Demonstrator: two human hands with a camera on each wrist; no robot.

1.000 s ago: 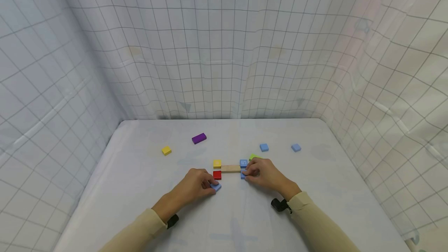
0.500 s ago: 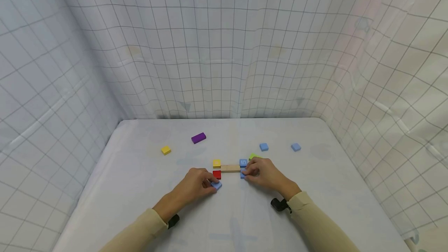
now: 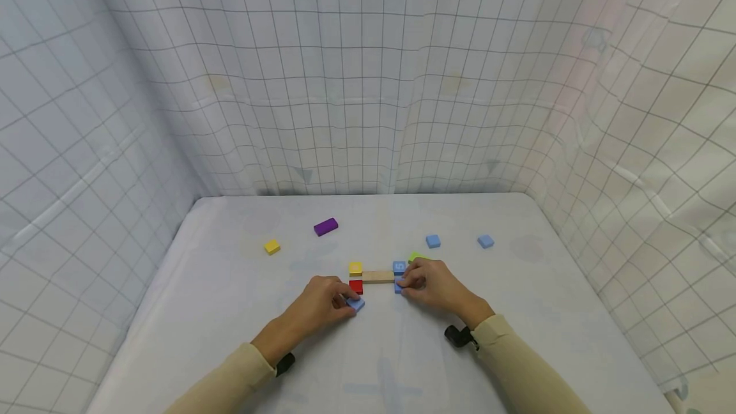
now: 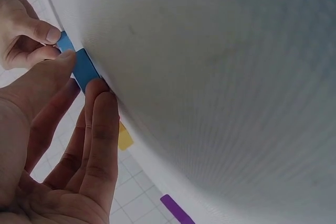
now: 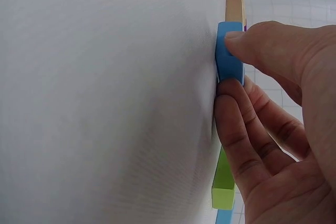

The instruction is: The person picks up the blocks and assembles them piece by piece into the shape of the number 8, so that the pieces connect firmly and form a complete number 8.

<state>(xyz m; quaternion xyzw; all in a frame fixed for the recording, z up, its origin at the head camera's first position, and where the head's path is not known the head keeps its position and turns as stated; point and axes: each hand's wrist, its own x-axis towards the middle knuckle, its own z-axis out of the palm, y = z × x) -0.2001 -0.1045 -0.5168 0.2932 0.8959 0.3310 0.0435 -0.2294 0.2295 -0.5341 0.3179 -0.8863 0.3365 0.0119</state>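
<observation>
My left hand point(image 3: 324, 302) pinches a light blue square block point(image 3: 356, 305) between thumb and fingers, turned slightly askew just below a red block point(image 3: 356, 287). In the left wrist view that blue block point(image 4: 85, 71) sits low against the white surface. My right hand point(image 3: 432, 284) grips another blue block point(image 3: 397, 285), with the thumb laid on its side in the right wrist view. Above it lies a blue block marked with a numeral point(image 3: 399, 267). A plain wooden strip point(image 3: 378, 277) spans between the blue pair and the red block, and a yellow block point(image 3: 356, 268) sits above the red one.
A green block point(image 3: 416, 257) lies partly hidden behind my right hand. Farther back are a purple block point(image 3: 326, 227), a yellow block point(image 3: 273, 246) and two blue blocks, one nearer point(image 3: 433, 241) and one to the right point(image 3: 485, 241). Gridded white curtains point(image 3: 368, 82) enclose the table.
The left hand's blue block has shifted very slightly up and right, closer under the red block. The right hand stays in place, holding its blue block.
</observation>
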